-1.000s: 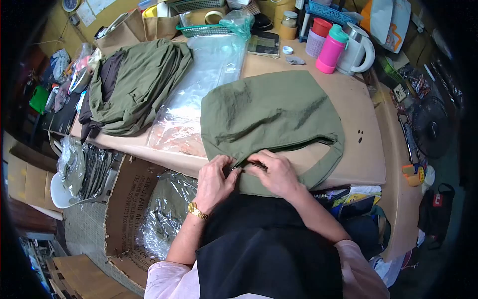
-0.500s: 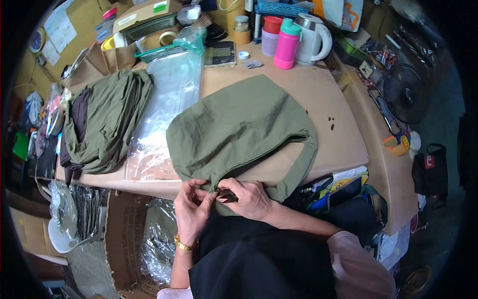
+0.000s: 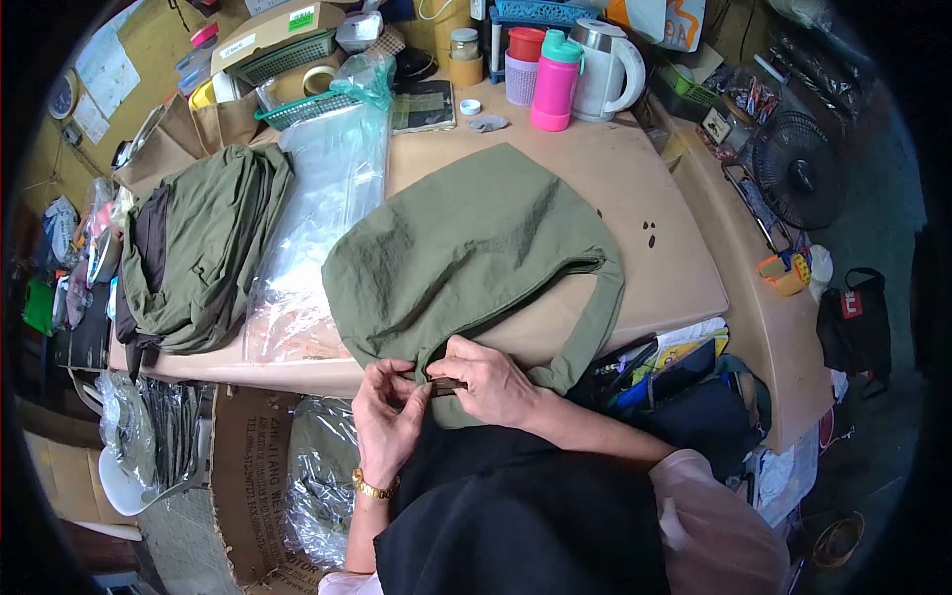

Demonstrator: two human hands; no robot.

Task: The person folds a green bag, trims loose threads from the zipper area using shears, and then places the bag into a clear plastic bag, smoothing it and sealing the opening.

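An olive-green fabric shoulder bag (image 3: 466, 233) lies on the table, its long opening and strap toward me. My left hand (image 3: 390, 412) is closed at the bag's near edge, thumb and fingers pinching the cloth where the strap joins. Right beside it, my right hand (image 3: 486, 382) is closed around small dark thread snips (image 3: 448, 384), their blades pointing left toward the pinched cloth. The fingers partly hide the snips and that spot on the bag. Part of the strap hangs over the table edge below my hands.
A pile of folded green bags (image 3: 203, 248) lies at the left, next to clear plastic sleeves (image 3: 317, 218). A pink bottle (image 3: 555, 89) and a kettle (image 3: 600, 74) stand at the back. Below the table edge is an open cardboard box (image 3: 248, 476) holding plastic-wrapped items.
The view has shifted slightly. Both hands stay at the same part of the bag; the snips have turned, and their blades look closer together and nearer the left fingers.
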